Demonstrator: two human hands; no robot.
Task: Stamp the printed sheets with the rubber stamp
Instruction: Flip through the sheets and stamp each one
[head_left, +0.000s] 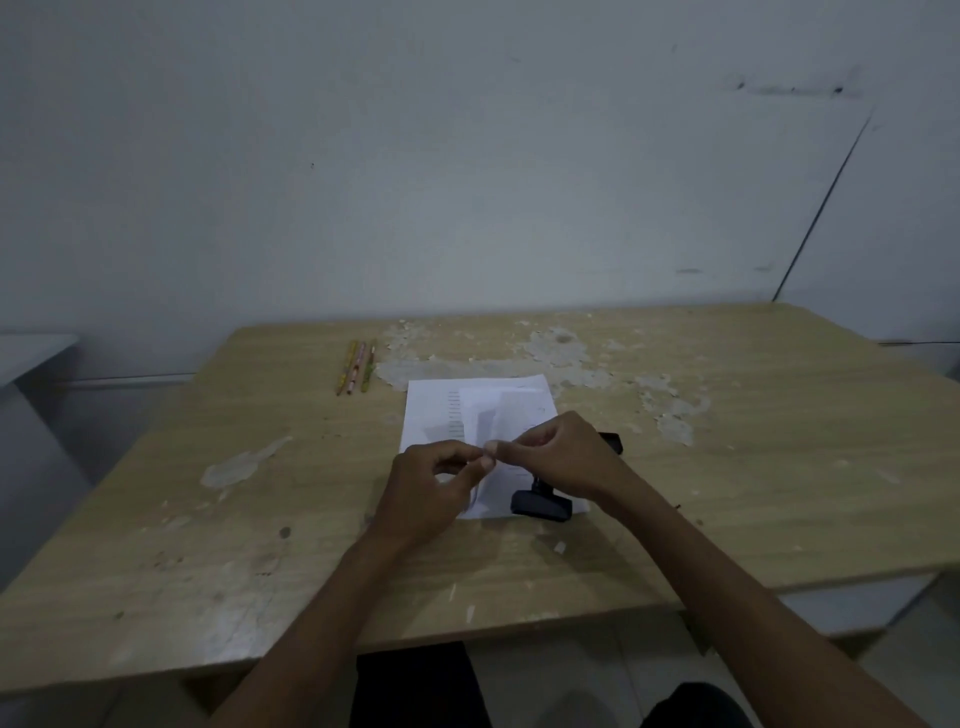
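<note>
Your left hand (434, 491) and right hand (558, 454) both pinch lifted sheet (488, 415) edge; stamp (540, 504) lies on paper beneath right wrist.

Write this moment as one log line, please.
left hand, right hand: pinching top sheet | rubber stamp: lying on sheets, untouched

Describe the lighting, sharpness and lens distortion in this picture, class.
Head view: dim, flat, bluish light with only faint shadows; no glare on the table. Wide-angle lens bows the table's far edge. Hands and sheets look soft; the print is unreadable. Stamp is a dark shape without detail.
</note>
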